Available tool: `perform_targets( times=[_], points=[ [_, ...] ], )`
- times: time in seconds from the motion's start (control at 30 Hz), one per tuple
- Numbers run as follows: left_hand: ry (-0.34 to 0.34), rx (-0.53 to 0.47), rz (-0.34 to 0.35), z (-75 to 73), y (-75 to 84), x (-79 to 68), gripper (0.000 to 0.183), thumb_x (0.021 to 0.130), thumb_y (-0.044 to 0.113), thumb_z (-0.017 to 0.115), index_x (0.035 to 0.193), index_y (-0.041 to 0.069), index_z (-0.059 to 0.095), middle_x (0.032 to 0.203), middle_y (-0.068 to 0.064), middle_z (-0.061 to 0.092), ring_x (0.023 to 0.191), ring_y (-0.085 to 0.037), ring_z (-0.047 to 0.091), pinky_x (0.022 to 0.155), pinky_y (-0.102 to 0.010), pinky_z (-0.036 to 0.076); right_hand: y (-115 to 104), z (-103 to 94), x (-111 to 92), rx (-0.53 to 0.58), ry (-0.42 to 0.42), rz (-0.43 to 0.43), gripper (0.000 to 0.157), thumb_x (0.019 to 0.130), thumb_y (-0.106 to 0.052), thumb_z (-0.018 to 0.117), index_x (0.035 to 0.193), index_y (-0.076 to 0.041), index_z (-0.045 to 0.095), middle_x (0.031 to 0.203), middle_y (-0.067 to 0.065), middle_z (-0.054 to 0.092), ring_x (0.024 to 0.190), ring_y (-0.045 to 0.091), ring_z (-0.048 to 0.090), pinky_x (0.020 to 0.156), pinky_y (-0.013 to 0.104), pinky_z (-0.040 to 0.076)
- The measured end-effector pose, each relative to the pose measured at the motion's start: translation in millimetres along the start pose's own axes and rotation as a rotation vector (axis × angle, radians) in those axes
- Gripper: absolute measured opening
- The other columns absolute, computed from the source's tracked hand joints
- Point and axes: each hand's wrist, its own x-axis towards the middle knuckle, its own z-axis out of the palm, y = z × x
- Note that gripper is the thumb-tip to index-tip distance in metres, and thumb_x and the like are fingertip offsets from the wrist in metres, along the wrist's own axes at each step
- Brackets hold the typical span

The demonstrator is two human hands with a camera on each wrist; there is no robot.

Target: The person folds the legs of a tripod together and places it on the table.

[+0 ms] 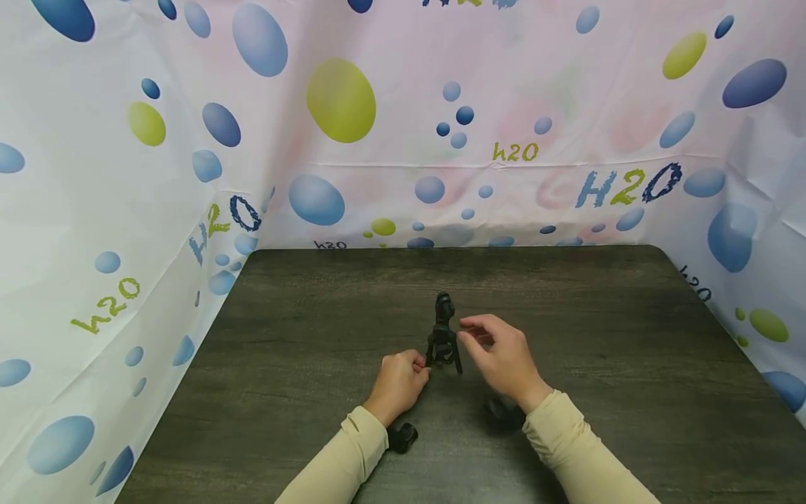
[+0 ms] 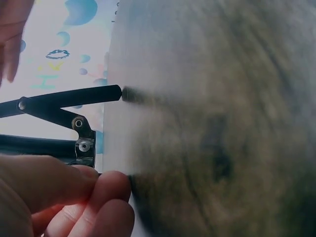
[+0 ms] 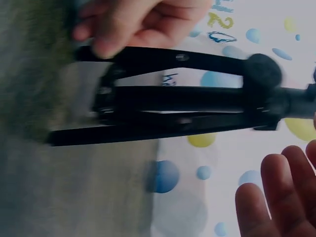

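Note:
A small black tripod [image 1: 443, 329] stands upright near the middle of the dark table, its legs partly spread. Low on its left side, my left hand [image 1: 398, 383] pinches the bottom of one leg between thumb and fingers. The right wrist view also shows the left hand [image 3: 148, 22] at that leg's foot. Another leg [image 2: 91, 95] and the hinged braces show in the left wrist view. To the right of the tripod's upper part, my right hand [image 1: 500, 353] hovers with relaxed, parted fingers [image 3: 274, 187], holding nothing. The pinched foot is hidden behind the left fingers.
The dark wood-grain table [image 1: 302, 301] reaches back to a white curtain [image 1: 403, 84] printed with blue and green ovals. Black devices [image 1: 403, 439] show by both wrists, partly covered by the forearms.

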Motion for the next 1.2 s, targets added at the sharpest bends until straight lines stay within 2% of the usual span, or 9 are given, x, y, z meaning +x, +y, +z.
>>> perform_targets(
  times=[0.23,0.57,1.2],
  points=[
    [0.008,-0.003,0.006,-0.6,0.1,0.8,0.011,0.084,0.002,0.078,0.080,0.006,0.069,0.072,0.000,0.068,0.064,-0.010,0.065,0.057,-0.025,0.052,12.9,9.5,-14.8,-0.057,-0.044,0.104,0.016,0.089,-0.004,0.075,0.105,-0.004,0.073,0.093,-0.001,0.070,0.079,0.013,0.066,0.070,0.032,0.056],
    [0.003,-0.001,0.001,-0.7,0.6,1.4,0.011,0.085,0.003,0.078,0.080,0.006,0.069,0.072,0.001,0.068,0.063,-0.009,0.064,0.057,-0.024,0.051,24.0,19.9,-26.2,-0.090,-0.074,0.163,0.009,0.089,-0.007,0.076,0.098,-0.008,0.075,0.086,-0.005,0.070,0.073,0.008,0.063,0.066,0.031,0.054],
    [-0.001,-0.002,0.012,-1.4,0.7,-0.2,0.011,0.085,0.004,0.078,0.079,0.006,0.069,0.072,0.000,0.068,0.064,-0.009,0.065,0.057,-0.023,0.051,32.0,27.7,-32.0,-0.131,-0.086,0.164,0.005,0.090,-0.007,0.075,0.093,-0.010,0.076,0.083,-0.004,0.071,0.070,0.008,0.064,0.064,0.031,0.054]
  ],
)
